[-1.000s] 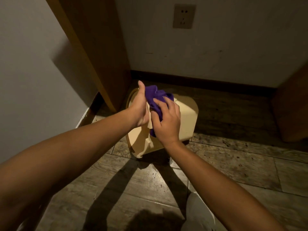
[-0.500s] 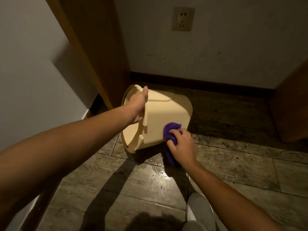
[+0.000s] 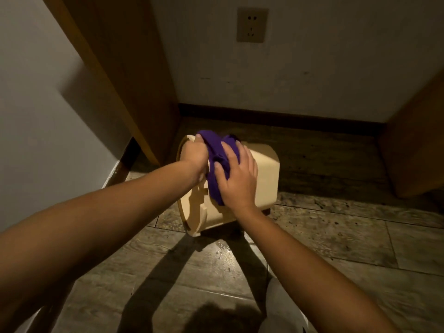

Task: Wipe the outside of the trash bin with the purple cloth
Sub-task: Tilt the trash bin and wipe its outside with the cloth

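A beige plastic trash bin (image 3: 264,174) lies tipped on its side on the wooden floor, its open mouth facing left toward me. My left hand (image 3: 195,157) grips the bin's upper rim. My right hand (image 3: 237,176) presses the purple cloth (image 3: 216,152) flat against the bin's upper side, right beside my left hand. The cloth drapes from the top of the bin down its near side, partly hidden under my fingers.
A wooden cabinet panel (image 3: 134,87) stands close on the left of the bin, another wooden panel (image 3: 418,152) on the right. The back wall has a socket (image 3: 251,25) and a dark baseboard (image 3: 288,118). A white shoe (image 3: 283,306) is at the bottom.
My right hand has carried the cloth from the bin's lower near side up to its top, next to my left hand. The left hand stays on the rim.
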The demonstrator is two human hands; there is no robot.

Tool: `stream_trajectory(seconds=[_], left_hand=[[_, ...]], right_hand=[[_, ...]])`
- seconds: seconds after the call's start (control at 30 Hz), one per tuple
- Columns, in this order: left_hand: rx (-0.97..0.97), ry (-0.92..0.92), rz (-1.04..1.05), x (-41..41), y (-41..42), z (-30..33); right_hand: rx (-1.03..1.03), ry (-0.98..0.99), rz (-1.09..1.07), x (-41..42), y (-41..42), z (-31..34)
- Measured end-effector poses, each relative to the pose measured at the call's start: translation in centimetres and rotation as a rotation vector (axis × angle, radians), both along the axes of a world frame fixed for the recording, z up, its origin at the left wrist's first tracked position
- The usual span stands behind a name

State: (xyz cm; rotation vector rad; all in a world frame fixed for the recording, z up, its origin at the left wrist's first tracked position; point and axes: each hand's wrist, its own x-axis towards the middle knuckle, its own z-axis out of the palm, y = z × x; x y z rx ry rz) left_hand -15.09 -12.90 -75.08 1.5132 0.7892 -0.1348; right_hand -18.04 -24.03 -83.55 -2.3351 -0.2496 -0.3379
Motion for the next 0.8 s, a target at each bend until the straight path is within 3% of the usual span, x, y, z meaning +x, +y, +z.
stream_trajectory(seconds=[0.2,0.33,0.47,0.53,0.63,0.8], left_hand=[[-0.001,0.083,0.088,0.4,1.0,-0.8],[0.075,0.063,0.086,0.5,1.0,-0.7],[-0.217,-0.043,-0.116,-0.3,0.9,-0.5],[-0.206,-0.089,-0.281,-1.1,0.4,-0.8],[-0.011,-0.132,-0.486,-2.8,-0.4,-2.4],[-0.144,-0.084,-0.361,-2.8,-1.3,-2.3]], right_hand=[[-0.011,0.124,-0.316,1.9,-6.3,-5.0],[0.093,0.363,-0.472,3.2,-9.8,-6.9],[0.081,0.371,-0.544,3.3,-12.3,-6.8],[0.186,0.320,-0.598,2.9,-13.1,-5.8],[0.378,0.233,-0.563,1.9,-12.9,-3.6],[0.504,0.165,-0.339,-1.3,-9.2,-0.2]])
